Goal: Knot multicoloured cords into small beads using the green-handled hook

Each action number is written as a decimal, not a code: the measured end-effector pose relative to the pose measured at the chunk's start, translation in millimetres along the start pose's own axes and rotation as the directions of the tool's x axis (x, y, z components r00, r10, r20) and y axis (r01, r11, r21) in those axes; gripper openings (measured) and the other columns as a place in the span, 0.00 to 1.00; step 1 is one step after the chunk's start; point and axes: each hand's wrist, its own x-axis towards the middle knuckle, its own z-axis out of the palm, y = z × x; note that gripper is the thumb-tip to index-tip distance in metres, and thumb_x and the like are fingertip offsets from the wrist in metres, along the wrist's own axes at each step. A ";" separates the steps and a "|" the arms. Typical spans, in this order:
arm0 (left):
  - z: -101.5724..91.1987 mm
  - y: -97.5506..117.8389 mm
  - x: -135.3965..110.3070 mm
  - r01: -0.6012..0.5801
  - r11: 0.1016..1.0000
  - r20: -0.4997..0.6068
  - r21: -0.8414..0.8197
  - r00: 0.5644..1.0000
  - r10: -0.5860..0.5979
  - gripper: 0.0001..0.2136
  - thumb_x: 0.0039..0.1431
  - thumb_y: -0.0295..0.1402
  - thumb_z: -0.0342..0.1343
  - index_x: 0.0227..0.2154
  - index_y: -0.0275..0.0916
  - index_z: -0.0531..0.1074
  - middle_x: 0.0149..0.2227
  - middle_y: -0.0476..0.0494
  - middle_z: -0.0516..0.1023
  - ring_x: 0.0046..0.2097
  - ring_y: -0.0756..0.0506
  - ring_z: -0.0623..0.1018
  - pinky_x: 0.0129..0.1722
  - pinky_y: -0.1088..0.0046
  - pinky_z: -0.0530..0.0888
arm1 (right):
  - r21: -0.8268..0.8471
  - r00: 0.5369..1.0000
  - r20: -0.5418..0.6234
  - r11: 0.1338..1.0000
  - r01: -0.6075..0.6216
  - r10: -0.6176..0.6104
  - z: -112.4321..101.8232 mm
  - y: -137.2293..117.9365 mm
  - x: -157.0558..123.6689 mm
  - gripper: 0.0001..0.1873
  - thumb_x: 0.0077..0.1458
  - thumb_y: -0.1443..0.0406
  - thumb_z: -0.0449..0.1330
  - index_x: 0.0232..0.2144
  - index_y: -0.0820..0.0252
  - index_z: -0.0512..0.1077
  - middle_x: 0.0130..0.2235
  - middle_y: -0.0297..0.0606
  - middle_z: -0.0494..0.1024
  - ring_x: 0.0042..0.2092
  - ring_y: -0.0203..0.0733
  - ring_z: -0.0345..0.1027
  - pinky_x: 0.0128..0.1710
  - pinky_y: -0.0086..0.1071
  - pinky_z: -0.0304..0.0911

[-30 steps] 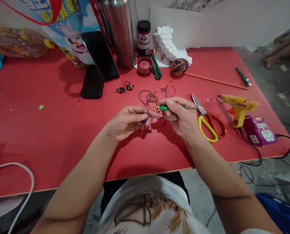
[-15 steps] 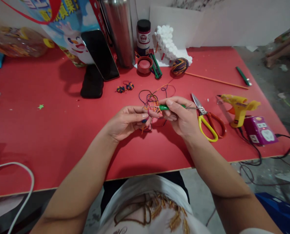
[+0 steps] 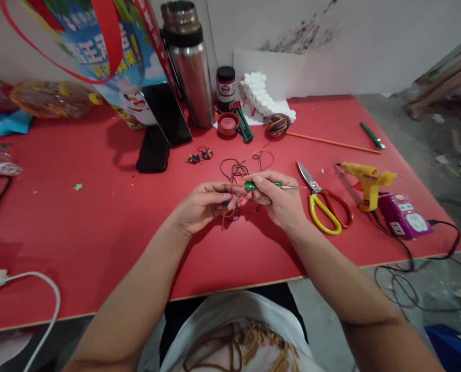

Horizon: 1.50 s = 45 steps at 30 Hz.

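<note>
The person sits at the red bench (image 3: 98, 217) with both hands together over its middle. The right hand (image 3: 279, 201) is closed around a thin hook tool with a green handle (image 3: 262, 185); its metal end shows on the right side, pointing toward the scissors (image 3: 323, 204). The left hand (image 3: 203, 206) is curled, and its fingertips pinch the multicolour yarn (image 3: 238, 173) just at the tip of the tool. So both hands are pressed close, each one holding something, nothing spread.

From the hands the yarn goes in loose loops over the bench and then runs as one strand back to the yarn ball (image 3: 278, 124), which lies beside the white foam piece (image 3: 261, 98).

How far is the work? Two small finished balls of the same yarn (image 3: 200, 155) lie apart, near the black phone (image 3: 167, 114). I judge that these pieces are done, and a third one is only at its beginning, because between the fingers I see only a small knot or a few loops; it is too small to tell exactly. The yarn is not yet cut from the ball. The yellow glue gun (image 3: 364, 181) stands to the right, plugged into the purple socket box (image 3: 404, 214), untouched.
</note>
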 end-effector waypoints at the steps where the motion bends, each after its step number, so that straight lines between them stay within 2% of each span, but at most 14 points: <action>1: -0.6 -0.4 1.0 0.002 1.000 -0.001 0.003 1.000 -0.002 0.15 0.51 0.31 0.74 0.41 0.29 0.89 0.27 0.42 0.79 0.28 0.51 0.76 0.31 0.78 0.77 | 0.006 1.000 -0.007 1.000 -0.004 0.004 0.1 0.9 0.6 0.10 0.54 0.58 0.75 0.34 0.58 0.88 0.20 0.31 0.72 0.23 0.29 0.54 0.24 0.29 0.47; 7: -1.6 -0.9 4.5 -0.017 1.000 -0.032 -0.001 0.999 0.017 0.13 0.47 0.30 0.74 0.37 0.29 0.89 0.25 0.41 0.76 0.28 0.52 0.73 0.29 0.80 0.70 | 0.039 1.000 0.008 0.999 -0.016 0.016 1.8 3.0 2.2 0.10 0.54 0.58 0.76 0.33 0.59 0.88 0.19 0.30 0.71 0.22 0.28 0.54 0.23 0.29 0.48; 12: -1.3 -0.2 4.2 0.010 1.000 -0.035 0.004 0.999 -0.010 0.13 0.51 0.30 0.71 0.38 0.26 0.88 0.23 0.43 0.72 0.26 0.51 0.71 0.28 0.78 0.67 | 0.010 0.999 0.041 1.000 -0.001 0.000 -0.7 6.1 2.2 0.10 0.57 0.57 0.75 0.35 0.58 0.88 0.21 0.30 0.73 0.22 0.28 0.54 0.24 0.29 0.49; 18: -1.1 -0.8 4.4 0.060 0.998 0.014 0.012 0.998 -0.060 0.14 0.56 0.30 0.66 0.38 0.22 0.87 0.20 0.47 0.65 0.24 0.52 0.65 0.26 0.76 0.64 | -0.041 0.999 0.043 0.999 -0.003 0.004 -5.8 9.7 3.9 0.13 0.58 0.55 0.75 0.34 0.59 0.88 0.20 0.28 0.68 0.22 0.28 0.51 0.23 0.29 0.44; 24: -2.3 0.1 2.9 0.092 0.996 0.061 0.007 0.994 -0.092 0.12 0.57 0.30 0.61 0.35 0.24 0.85 0.20 0.47 0.62 0.24 0.51 0.63 0.27 0.74 0.63 | -0.125 0.998 0.052 0.992 0.031 -0.025 -6.7 10.6 3.2 0.14 0.59 0.54 0.74 0.35 0.59 0.88 0.27 0.34 0.80 0.24 0.28 0.55 0.25 0.29 0.48; 27: -4.3 -0.2 2.2 0.083 0.997 0.068 0.007 0.994 -0.084 0.15 0.56 0.32 0.62 0.37 0.22 0.86 0.21 0.47 0.62 0.24 0.50 0.64 0.27 0.74 0.64 | -0.125 0.999 0.036 0.992 0.018 -0.014 -5.9 10.1 2.2 0.14 0.58 0.54 0.74 0.33 0.59 0.87 0.25 0.32 0.77 0.23 0.28 0.52 0.23 0.29 0.47; 31: -4.8 -1.4 2.4 0.090 0.996 0.071 0.006 0.993 -0.090 0.17 0.62 0.36 0.62 0.39 0.24 0.88 0.21 0.48 0.61 0.24 0.51 0.64 0.27 0.74 0.66 | -0.135 1.000 0.023 0.991 0.021 -0.018 -5.4 8.8 1.3 0.15 0.58 0.53 0.74 0.32 0.59 0.87 0.20 0.29 0.71 0.22 0.28 0.51 0.23 0.28 0.45; 38: -0.2 -1.4 2.7 0.108 0.994 0.049 0.005 0.993 -0.108 0.16 0.64 0.36 0.63 0.36 0.25 0.88 0.19 0.51 0.58 0.22 0.52 0.61 0.25 0.77 0.63 | -0.102 1.000 -0.006 0.994 -0.029 0.029 -2.2 4.5 2.0 0.19 0.54 0.49 0.76 0.30 0.60 0.86 0.18 0.29 0.70 0.20 0.27 0.49 0.21 0.29 0.41; 45: -0.2 -1.9 3.5 0.083 0.997 0.075 -0.005 0.994 -0.082 0.17 0.63 0.37 0.66 0.40 0.24 0.88 0.20 0.49 0.62 0.23 0.52 0.64 0.25 0.77 0.65 | -0.073 1.000 -0.017 0.997 -0.026 0.025 -0.4 3.8 1.9 0.18 0.54 0.50 0.76 0.30 0.60 0.86 0.18 0.29 0.70 0.19 0.26 0.49 0.21 0.29 0.40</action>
